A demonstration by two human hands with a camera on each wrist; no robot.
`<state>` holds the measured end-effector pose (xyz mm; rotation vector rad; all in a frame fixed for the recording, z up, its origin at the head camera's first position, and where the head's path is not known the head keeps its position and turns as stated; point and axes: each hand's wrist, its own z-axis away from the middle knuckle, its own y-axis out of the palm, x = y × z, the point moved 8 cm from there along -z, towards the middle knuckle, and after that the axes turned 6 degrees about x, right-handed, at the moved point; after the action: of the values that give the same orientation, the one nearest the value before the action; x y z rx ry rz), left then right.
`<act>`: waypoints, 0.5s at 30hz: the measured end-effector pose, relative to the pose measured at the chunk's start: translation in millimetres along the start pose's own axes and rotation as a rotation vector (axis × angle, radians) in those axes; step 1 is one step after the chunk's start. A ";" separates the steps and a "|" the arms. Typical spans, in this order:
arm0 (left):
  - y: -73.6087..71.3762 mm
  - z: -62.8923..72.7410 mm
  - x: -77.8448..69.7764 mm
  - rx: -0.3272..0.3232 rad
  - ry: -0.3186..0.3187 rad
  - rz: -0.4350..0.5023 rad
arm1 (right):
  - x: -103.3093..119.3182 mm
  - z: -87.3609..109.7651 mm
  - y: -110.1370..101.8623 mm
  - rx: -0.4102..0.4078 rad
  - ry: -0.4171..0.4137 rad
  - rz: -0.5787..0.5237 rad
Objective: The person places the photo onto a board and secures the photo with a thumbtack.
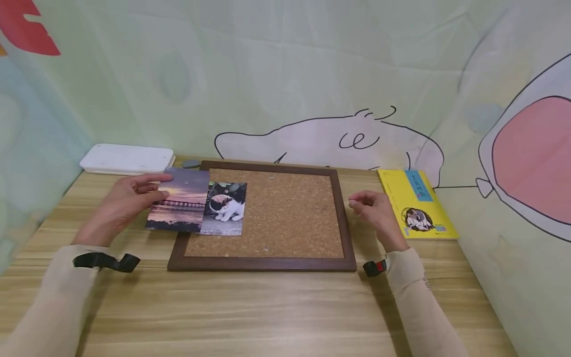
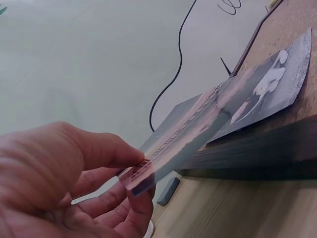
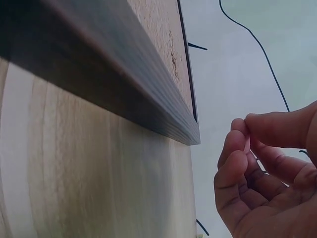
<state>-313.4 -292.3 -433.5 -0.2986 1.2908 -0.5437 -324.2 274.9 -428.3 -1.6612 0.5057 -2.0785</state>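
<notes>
My left hand (image 1: pixel 127 201) pinches the left edge of a sunset photo (image 1: pixel 183 198) showing a long bridge over water; in the left wrist view the thumb lies on its face and fingers are underneath. The photo slants over the left side of a cork board (image 1: pixel 290 213) with a dark brown frame. It overlaps a photo of a black-and-white cat (image 1: pixel 229 210) on the board's left part. Just off the frame's right side is my right hand (image 1: pixel 374 213). Its fingers are loosely curled with the thumb tip near the index finger, and nothing shows between them in the right wrist view (image 3: pixel 267 173).
A white case (image 1: pixel 127 158) stands at the back left, with a small grey block (image 1: pixel 191 163) beside it. A yellow book (image 1: pixel 417 206) lies right of the board. Small clear spots (image 1: pixel 266 249) dot the cork. A printed curtain (image 1: pixel 276 74) hangs behind the wooden table (image 1: pixel 250 312).
</notes>
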 end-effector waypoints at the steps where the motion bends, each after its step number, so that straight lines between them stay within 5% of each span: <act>1: 2.3 -0.9 -1.6 0.002 -0.001 -0.009 | 0.2 0.3 0.3 -0.003 0.001 0.003; 15: 25.9 -8.9 -27.9 0.026 0.060 -0.006 | 6.9 1.1 5.4 -0.011 -0.007 -0.019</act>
<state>-321.3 -254.8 -425.7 -0.2669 1.3399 -0.5777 -324.0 266.6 -425.3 -1.6854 0.5025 -2.0859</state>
